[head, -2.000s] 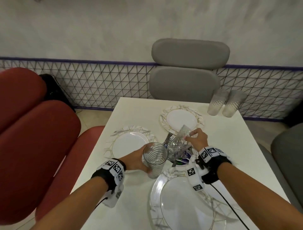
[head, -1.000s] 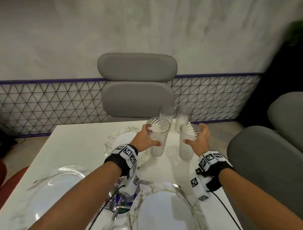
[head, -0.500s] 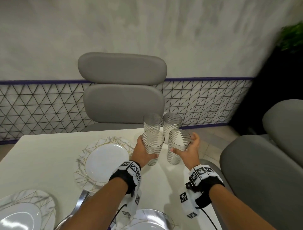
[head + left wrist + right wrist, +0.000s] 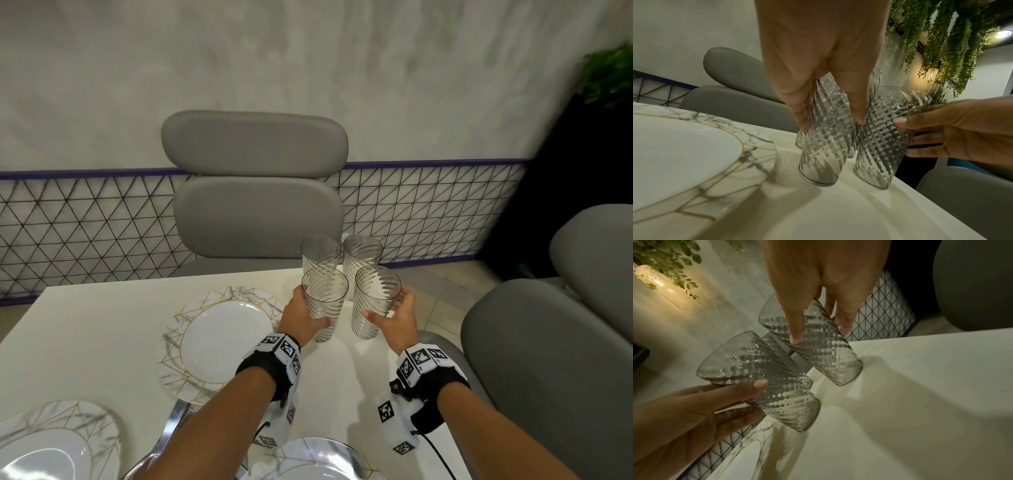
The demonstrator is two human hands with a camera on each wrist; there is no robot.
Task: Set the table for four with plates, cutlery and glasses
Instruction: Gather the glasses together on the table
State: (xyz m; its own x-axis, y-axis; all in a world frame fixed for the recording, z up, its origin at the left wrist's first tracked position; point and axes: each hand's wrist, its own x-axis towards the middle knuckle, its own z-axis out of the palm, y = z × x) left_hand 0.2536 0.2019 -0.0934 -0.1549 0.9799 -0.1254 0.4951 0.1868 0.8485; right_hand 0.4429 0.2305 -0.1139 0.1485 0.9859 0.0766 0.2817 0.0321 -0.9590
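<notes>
Four clear ribbed glasses are grouped at the table's far right corner. My left hand (image 4: 301, 318) grips one glass (image 4: 323, 308) around its side, just right of the far plate (image 4: 222, 339). My right hand (image 4: 394, 315) grips another glass (image 4: 375, 301) beside it. Both are upright, their bases at or just above the tabletop; I cannot tell if they touch it. Two more glasses (image 4: 320, 255) (image 4: 362, 255) stand behind them. The left wrist view shows my left hand (image 4: 831, 123) on its glass (image 4: 824, 154); the right wrist view shows my right hand (image 4: 818, 331) on its glass (image 4: 828, 356).
The white table (image 4: 102, 325) also carries a plate (image 4: 44, 445) at the near left and another (image 4: 318, 459) at the bottom edge, with a shiny metal piece (image 4: 171, 428) between them. A grey chair (image 4: 257, 205) stands behind the table, another (image 4: 548, 359) on the right.
Two seconds ago my left hand held a glass mid-table and my right touched a crinkled wrapping. Both hands now hold glasses, carried to the far right corner and lowered beside the two standing ones.
</notes>
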